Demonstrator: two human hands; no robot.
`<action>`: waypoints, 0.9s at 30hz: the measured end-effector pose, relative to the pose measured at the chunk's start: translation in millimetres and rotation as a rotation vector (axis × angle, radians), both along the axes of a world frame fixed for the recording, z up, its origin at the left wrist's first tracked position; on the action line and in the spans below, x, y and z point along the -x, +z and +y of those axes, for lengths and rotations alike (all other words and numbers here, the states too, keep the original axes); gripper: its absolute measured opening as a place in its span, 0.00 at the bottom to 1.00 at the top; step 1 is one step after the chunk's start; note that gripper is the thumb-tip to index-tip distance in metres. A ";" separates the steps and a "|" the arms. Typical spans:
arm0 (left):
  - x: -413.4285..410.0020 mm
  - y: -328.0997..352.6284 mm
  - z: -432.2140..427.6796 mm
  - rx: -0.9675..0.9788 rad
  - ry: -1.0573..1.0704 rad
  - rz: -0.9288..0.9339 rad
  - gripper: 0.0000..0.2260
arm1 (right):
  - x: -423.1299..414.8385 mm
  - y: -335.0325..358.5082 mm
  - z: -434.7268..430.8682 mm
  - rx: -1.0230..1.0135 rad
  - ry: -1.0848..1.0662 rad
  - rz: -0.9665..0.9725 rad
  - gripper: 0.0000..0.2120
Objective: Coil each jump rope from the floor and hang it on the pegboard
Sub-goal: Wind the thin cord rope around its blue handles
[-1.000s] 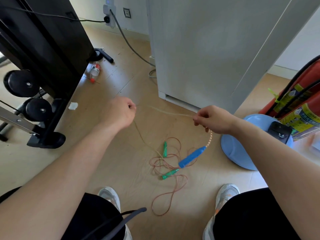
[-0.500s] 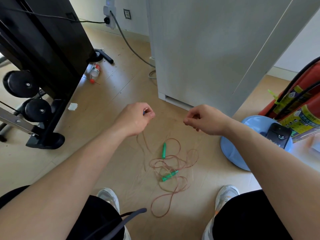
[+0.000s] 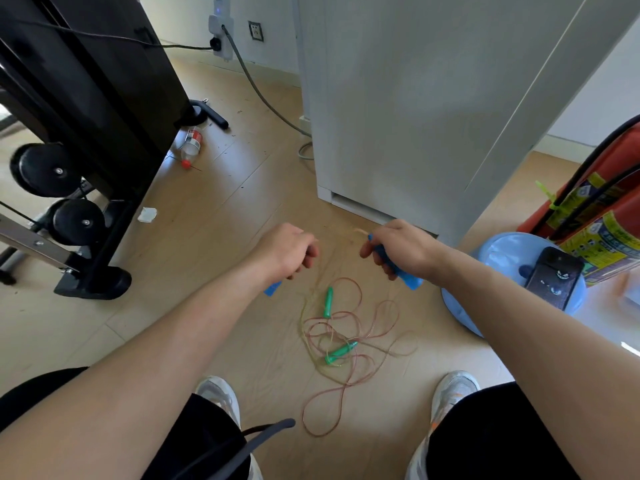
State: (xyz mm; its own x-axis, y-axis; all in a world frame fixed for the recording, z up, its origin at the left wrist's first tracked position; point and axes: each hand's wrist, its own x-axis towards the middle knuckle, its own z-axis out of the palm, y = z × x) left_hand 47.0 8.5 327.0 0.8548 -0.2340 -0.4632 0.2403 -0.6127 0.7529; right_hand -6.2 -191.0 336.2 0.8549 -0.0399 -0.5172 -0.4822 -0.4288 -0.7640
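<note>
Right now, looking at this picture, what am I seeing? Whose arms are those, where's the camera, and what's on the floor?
There is no machine here. The camera sits on a person's head and looks down, so those are the person's own arms. The left hand grips the left handle and the right hand grips the right handle; both handles are blue. On the floor, ahead of the shoes, lies a tangled pink rope with green handles. A bottle lies further off.

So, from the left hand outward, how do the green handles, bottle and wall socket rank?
1. Green handles, on the floor just right of the left hand.
2. Bottle, on the floor, back left.
3. Wall socket, far wall.
</note>
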 end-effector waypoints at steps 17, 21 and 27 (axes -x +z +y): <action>13.8 -13.9 -17.2 0.295 0.077 0.054 0.10 | 8.8 -18.6 32.3 0.054 -0.054 -0.240 0.08; 14.1 -15.5 -17.6 0.315 0.059 0.061 0.06 | 9.5 -17.9 32.6 0.127 -0.056 -0.287 0.08; 12.9 -13.9 -12.1 0.280 0.062 -0.010 0.04 | 9.8 -10.2 32.4 0.253 0.115 -0.338 0.12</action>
State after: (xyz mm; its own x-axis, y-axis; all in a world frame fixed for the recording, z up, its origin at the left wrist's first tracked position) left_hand 34.1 -3.6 313.1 0.8756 -0.2989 -0.3795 0.2627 -0.3647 0.8933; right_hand -16.0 -158.5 326.0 0.9809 -0.0239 -0.1933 -0.1608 -0.6592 -0.7346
